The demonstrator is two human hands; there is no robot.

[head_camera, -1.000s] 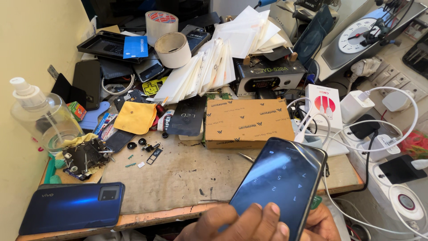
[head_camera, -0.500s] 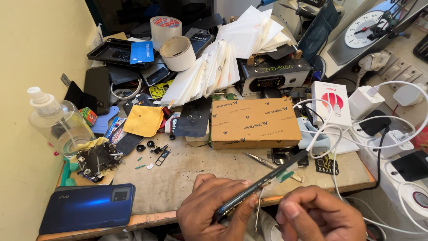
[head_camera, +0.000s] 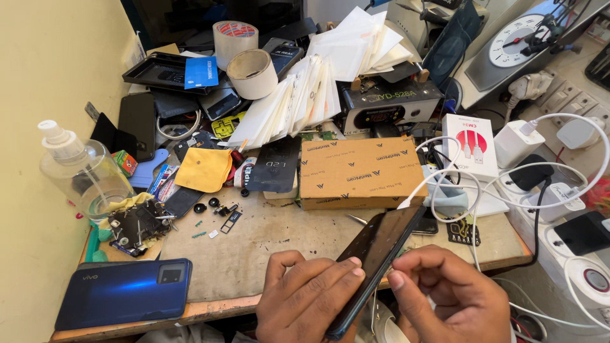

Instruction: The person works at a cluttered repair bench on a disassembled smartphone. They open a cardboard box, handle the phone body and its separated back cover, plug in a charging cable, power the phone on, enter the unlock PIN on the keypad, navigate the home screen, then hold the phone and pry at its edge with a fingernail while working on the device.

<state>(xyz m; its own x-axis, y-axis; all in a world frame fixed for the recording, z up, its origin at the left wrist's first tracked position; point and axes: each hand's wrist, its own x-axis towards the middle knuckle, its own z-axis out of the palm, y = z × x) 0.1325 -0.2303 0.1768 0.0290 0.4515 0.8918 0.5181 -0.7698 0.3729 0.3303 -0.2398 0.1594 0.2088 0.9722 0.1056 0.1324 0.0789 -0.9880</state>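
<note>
The black phone (head_camera: 376, 263) sits tilted on edge above the desk's (head_camera: 279, 241) near rim, in front of the cardboard box (head_camera: 362, 171). My left hand (head_camera: 311, 298) wraps its grip around it from below; my right hand (head_camera: 454, 295) pinches its side edge.

One dark phone (head_camera: 381, 251) between the fingers; beyond them one cardboard box (head_camera: 359, 171), two tape rolls (head_camera: 252, 73), one blue phone (head_camera: 124, 293) leftward.
</note>
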